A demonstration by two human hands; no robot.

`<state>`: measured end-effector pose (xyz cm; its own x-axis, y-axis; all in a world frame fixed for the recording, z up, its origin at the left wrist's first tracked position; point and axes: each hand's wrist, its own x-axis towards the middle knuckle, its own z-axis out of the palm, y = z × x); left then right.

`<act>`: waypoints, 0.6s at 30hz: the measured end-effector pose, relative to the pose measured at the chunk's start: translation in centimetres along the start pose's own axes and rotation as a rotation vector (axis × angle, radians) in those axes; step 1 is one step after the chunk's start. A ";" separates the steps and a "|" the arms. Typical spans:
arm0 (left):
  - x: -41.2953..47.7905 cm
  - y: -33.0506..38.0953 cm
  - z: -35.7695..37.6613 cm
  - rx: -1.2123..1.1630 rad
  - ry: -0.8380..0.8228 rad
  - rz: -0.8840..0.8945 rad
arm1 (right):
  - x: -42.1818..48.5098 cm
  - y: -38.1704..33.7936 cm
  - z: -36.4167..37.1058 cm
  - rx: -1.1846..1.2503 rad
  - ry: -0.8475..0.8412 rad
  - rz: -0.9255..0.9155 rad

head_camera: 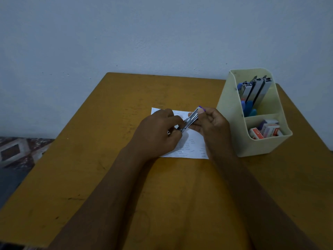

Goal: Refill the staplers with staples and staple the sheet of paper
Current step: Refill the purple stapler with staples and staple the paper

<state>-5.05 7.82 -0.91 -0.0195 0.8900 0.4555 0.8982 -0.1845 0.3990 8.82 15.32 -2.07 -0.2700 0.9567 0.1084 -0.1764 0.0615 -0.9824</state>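
Here both hands, left [163, 127] and right [210, 123], grip a silvery, purple-ended stapler [191, 120] (seemingly open) above stapled paper [191, 147].

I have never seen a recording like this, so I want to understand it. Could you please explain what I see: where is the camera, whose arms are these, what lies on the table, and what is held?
There is no machine here. A person wears one camera on the head, looking forward and down, so the two arms reaching in from below are that person's own.

The surface is a brown table against a pale wall. A white sheet with many short marks lies in the middle. At the right stands a cream organizer: its back compartment holds several staplers standing on end, its front compartment small staple boxes.

Above the sheet, both hands hold one stapler, metal with a purple end. The right hand keeps it in its grip; the left hand works at its lower end, probably loading staples, though the fingers hide this.
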 end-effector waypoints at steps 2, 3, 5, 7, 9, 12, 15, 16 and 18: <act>0.0 0.0 0.0 0.019 -0.004 0.008 | 0.0 0.1 0.0 0.002 0.003 0.005; 0.0 0.0 0.0 0.021 -0.006 0.010 | 0.0 0.1 0.0 -0.004 0.003 0.005; -0.1 0.0 0.0 0.024 -0.015 0.010 | 0.0 0.1 0.0 -0.024 -0.002 0.001; -0.1 0.2 0.0 0.011 -0.019 0.011 | -0.2 0.1 0.0 -0.038 -0.009 -0.003; -0.1 0.3 0.0 -0.021 -0.022 0.016 | -0.2 0.0 0.1 -0.035 -0.010 0.000; -0.1 0.3 0.0 -0.049 -0.015 0.028 | -0.3 -0.1 0.0 -0.042 -0.008 -0.001; -0.2 0.4 0.1 -0.055 0.031 0.025 | -0.3 0.1 0.0 -0.056 -0.003 0.000; -0.2 0.5 0.2 -0.055 0.062 0.021 | -0.3 0.1 0.0 -0.059 -0.004 0.001; -0.1 0.7 0.3 -0.059 0.143 0.018 | -0.2 0.1 -0.1 -0.067 -0.010 0.010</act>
<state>-4.29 7.71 -0.92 -0.0700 0.8188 0.5697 0.8715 -0.2277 0.4344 8.95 15.15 -2.16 -0.2806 0.9546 0.0998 -0.1099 0.0714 -0.9914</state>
